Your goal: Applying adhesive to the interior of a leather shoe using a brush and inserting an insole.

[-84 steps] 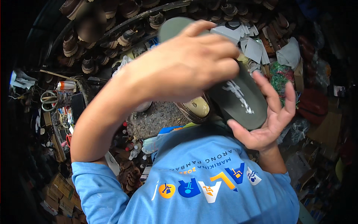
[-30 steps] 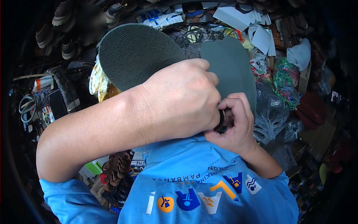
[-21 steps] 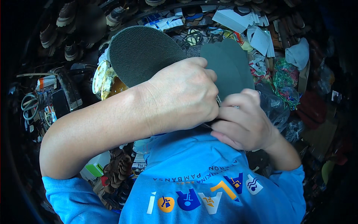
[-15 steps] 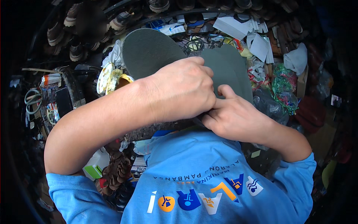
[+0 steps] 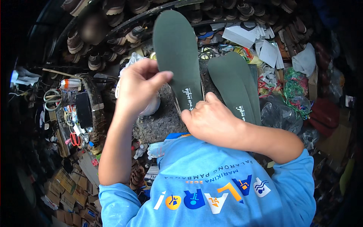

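Held upright above a rough grey stone block (image 5: pixel 159 123): a dark green insole (image 5: pixel 177 56), toe end up, printed heel end down. Pinched at its left edge between thumb and curled fingers of the left hand (image 5: pixel 136 85). Gripped at the heel end by the right hand (image 5: pixel 211 121), fingers closed around the lower edge. Just right of that insole, slightly lower and tilted: a second green insole (image 5: pixel 234 85), same colour and print, its heel end hidden behind the right hand; whether held by that hand or only resting behind it, impossible to tell. Left of the block: a black phone (image 5: pixel 84 109), scissors with red handles (image 5: pixel 75 139), small tools. Above the held insole: rows of shoe soles (image 5: pixel 113 41) on dark racks. Right of the second insole: paper scraps (image 5: pixel 264 47), green netting (image 5: pixel 293 85), dark plastic bags (image 5: pixel 280 113).
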The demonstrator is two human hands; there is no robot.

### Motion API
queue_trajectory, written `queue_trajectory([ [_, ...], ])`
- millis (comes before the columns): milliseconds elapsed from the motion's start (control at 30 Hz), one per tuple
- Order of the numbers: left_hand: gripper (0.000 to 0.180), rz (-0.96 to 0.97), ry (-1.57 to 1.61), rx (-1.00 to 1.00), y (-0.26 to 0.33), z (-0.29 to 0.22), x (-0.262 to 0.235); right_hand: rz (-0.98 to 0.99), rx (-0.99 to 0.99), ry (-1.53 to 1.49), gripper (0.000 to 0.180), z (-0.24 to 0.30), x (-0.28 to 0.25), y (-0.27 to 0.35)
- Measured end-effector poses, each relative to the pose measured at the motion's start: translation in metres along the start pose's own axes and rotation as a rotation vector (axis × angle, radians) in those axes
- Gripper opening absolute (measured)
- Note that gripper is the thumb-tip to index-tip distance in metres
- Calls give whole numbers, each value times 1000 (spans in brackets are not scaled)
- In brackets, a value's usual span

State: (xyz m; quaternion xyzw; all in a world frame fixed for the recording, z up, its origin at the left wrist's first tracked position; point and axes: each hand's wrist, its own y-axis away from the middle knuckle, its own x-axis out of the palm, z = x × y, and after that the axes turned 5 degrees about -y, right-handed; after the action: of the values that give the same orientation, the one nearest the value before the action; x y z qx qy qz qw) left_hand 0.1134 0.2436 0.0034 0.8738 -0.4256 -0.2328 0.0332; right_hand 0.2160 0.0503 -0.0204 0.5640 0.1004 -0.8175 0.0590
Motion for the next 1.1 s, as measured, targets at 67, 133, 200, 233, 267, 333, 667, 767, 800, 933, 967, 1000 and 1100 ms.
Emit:
queue_trajectory([
  [67,8,-6,-181,73,15,-7,12,168,107,-15,9,4,6,-7],
  [133,8,-27,-374,172,32,-16,21,242,162,-91,6,5,-4,-14],
  [200,10,46,-689,260,45,-17,28,317,54,-159,6,-1,-8,-15],
  [233,13,53,-802,296,44,-11,32,168,65,-133,9,-2,6,-14],
  [267,16,61,-916,331,42,0,35,160,53,-128,9,-3,8,-12],
  [333,23,43,-953,327,36,-4,32,220,71,-143,14,-6,8,-14],
  [667,24,399,-1143,375,-2,-73,18,114,76,-75,13,-4,15,-13],
  [767,31,424,-1091,445,9,-64,29,37,71,-11,11,-7,32,-11],
  [800,30,428,-1118,398,13,-63,31,35,73,-16,11,-8,32,-10],
  [933,27,364,-1179,442,12,-19,41,111,53,-40,11,-7,21,-12],
  [967,26,256,-1118,500,10,-8,43,140,68,-68,11,-6,15,-13],
  [1000,25,154,-1055,565,5,-8,45,135,67,-68,11,-6,12,-14],
  [1100,23,26,-879,313,-1,-24,24,165,107,-148,10,-7,10,-12],
])
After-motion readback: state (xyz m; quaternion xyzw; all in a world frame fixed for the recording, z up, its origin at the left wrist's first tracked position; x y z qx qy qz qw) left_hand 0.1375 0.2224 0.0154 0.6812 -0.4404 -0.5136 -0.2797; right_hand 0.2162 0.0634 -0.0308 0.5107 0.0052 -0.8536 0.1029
